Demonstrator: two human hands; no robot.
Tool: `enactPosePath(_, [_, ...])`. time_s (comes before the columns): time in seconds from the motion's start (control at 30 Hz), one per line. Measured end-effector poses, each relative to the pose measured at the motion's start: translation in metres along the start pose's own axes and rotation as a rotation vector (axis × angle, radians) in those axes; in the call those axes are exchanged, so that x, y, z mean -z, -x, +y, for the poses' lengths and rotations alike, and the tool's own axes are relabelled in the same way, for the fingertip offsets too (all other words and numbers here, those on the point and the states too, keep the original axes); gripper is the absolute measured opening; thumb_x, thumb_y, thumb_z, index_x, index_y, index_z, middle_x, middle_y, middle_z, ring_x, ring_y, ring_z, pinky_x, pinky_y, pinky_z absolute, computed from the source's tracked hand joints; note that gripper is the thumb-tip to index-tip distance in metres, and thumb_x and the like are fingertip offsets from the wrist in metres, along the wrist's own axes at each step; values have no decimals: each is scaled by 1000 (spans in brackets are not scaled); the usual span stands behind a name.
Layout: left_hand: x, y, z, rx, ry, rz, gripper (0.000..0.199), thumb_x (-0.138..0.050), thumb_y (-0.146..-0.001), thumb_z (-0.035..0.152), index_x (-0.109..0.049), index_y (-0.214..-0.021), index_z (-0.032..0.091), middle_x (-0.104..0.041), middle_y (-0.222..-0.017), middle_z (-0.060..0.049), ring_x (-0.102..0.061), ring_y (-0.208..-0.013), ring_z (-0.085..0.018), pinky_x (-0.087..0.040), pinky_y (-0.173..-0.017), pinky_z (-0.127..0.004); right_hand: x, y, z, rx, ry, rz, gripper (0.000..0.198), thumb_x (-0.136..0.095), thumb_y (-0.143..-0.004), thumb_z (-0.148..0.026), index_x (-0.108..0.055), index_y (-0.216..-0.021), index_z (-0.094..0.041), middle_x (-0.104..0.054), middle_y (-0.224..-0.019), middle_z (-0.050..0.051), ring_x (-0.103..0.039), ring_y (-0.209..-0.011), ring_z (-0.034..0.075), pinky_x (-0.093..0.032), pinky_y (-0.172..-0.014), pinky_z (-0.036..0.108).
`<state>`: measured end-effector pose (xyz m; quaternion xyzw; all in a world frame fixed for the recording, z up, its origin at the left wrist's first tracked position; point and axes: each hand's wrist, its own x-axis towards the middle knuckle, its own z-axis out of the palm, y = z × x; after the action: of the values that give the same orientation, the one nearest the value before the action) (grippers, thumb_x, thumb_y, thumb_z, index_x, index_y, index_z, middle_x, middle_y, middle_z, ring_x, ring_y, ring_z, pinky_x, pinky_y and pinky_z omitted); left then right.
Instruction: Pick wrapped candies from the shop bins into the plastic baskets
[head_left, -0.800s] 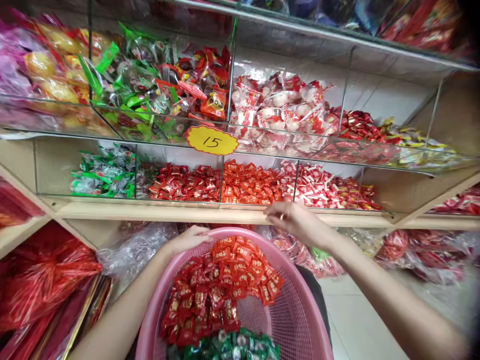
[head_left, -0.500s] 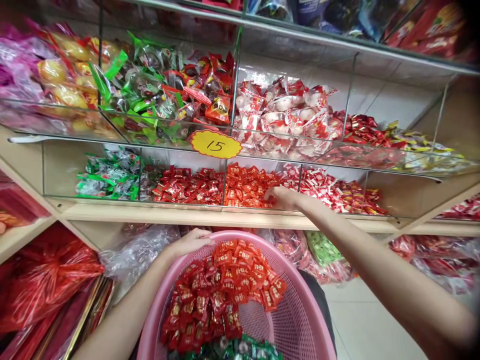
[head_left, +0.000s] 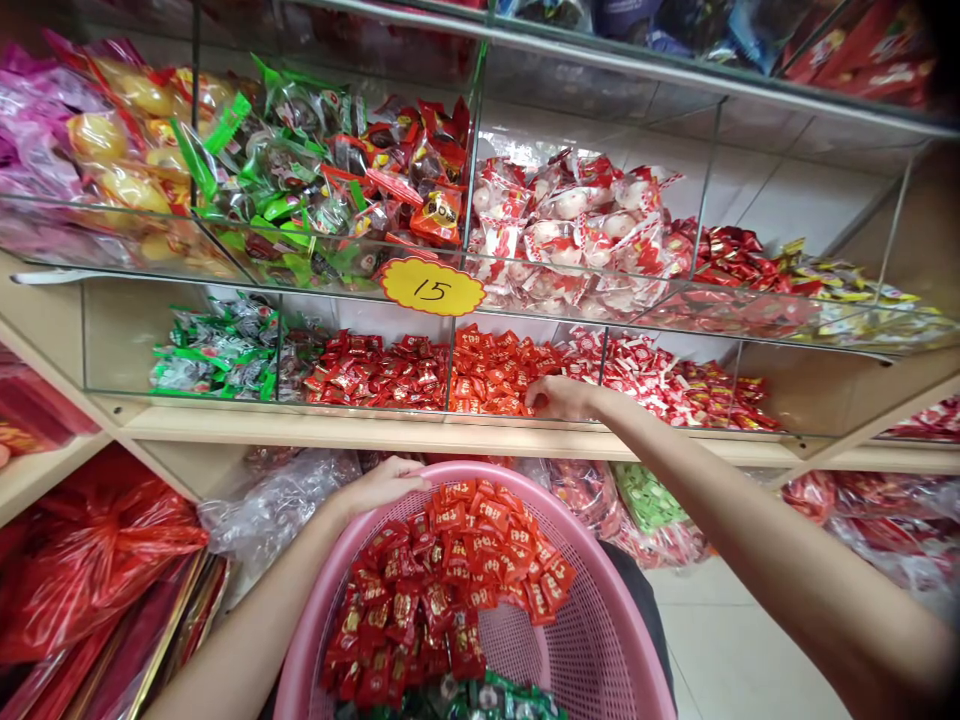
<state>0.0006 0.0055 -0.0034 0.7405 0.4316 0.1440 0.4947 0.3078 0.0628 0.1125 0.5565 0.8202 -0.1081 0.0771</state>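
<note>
My left hand [head_left: 385,484] is closed over the rim of a pink plastic basket [head_left: 637,600] in front of me. Inside it lie orange-red wrapped candies [head_left: 491,545], darker red ones [head_left: 401,620] with gold print and green-wrapped ones [head_left: 487,697]. My right hand [head_left: 561,397] reaches over the front pane into the lower shelf's middle bin. Its fingers are curled down at the right side of the loose orange-red candies [head_left: 487,370] there. Whatever lies within those fingers is hidden.
A yellow tag [head_left: 433,287] reading 15 hangs on the upper shelf edge. Glass dividers [head_left: 450,370] part the candy bins. Larger packaged sweets [head_left: 570,220] fill bins above. A red plastic bag [head_left: 97,560] lies at left, and more bags [head_left: 581,490] sit under the shelf.
My right hand has shifted slightly left within the bin, fingers still curled. My left hand and the basket look the same. The view has moved very little.
</note>
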Motion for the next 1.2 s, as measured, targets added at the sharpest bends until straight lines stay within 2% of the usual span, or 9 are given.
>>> enactPosePath(0.13, [0, 1, 0, 4, -8, 8, 28, -50, -72, 40, -57, -71, 13, -43, -62, 4, -39, -61, -10, -28, -56, -19, -2, -1, 2, 46, -133, 24, 28, -58, -67, -15, -66, -93, -13, -67, -90, 5, -58, -79, 15, -42, -67, 19])
enactPosePath(0.27, [-1, 3, 5, 17, -11, 19, 27, -50, -72, 39, -55, -69, 13, -42, -62, 3, -38, -62, -10, -28, -56, -19, -3, -3, -1, 27, -294, 30, 24, -58, -66, -19, -65, -87, -12, -65, -78, 3, -55, -69, 13, -42, -61, 20])
enactPosePath(0.37, [0, 5, 9, 32, -7, 17, 26, -50, -72, 38, -55, -69, 13, -41, -62, 3, -38, -62, -9, -27, -56, -19, -5, -4, -4, -5, -405, 7, 27, -62, -64, -30, -64, -83, -10, -62, -69, 2, -51, -60, 12, -39, -55, 21])
enactPosePath(0.47, [0, 5, 10, 31, -11, 23, 25, -50, -72, 37, -54, -68, 13, -40, -62, 3, -37, -62, -9, -27, -57, -19, -9, -5, -6, -2, -496, 19, 37, -64, -60, -43, -63, -78, -10, -60, -67, 3, -49, -60, 11, -39, -55, 22])
enactPosePath(0.67, [0, 6, 14, 26, -19, 16, 25, -49, -71, 37, -50, -65, 13, -37, -60, 4, -35, -61, -9, -25, -55, -19, -7, -2, -11, -49, -457, 25, 50, -61, -57, -59, -63, -72, -12, -56, -61, 1, -45, -58, 11, -36, -53, 23])
enactPosePath(0.8, [1, 9, 17, 28, -20, 18, 26, -49, -71, 38, -48, -64, 14, -37, -60, 4, -35, -61, -9, -25, -55, -19, -1, 2, -16, -45, -432, -18, 49, -61, -56, -61, -61, -67, -13, -50, -56, -2, -41, -56, 10, -33, -51, 22])
enactPosePath(1.07, [0, 4, 9, 27, -21, 16, 30, -50, -71, 39, -61, -76, 11, -45, -62, 3, -39, -62, -10, -29, -57, -20, -2, 1, -13, -60, -507, -53, 44, -63, -54, -56, -56, -60, -14, -43, -51, -4, -37, -52, 8, -32, -49, 22])
enactPosePath(1.2, [1, 2, 4, 19, -22, 12, 32, -49, -72, 40, -63, -79, 12, -47, -63, 3, -39, -61, -10, -29, -57, -19, 0, 1, -12, -25, -516, -59, 40, -62, -54, -54, -51, -55, -16, -36, -49, -6, -32, -50, 7, -28, -49, 22])
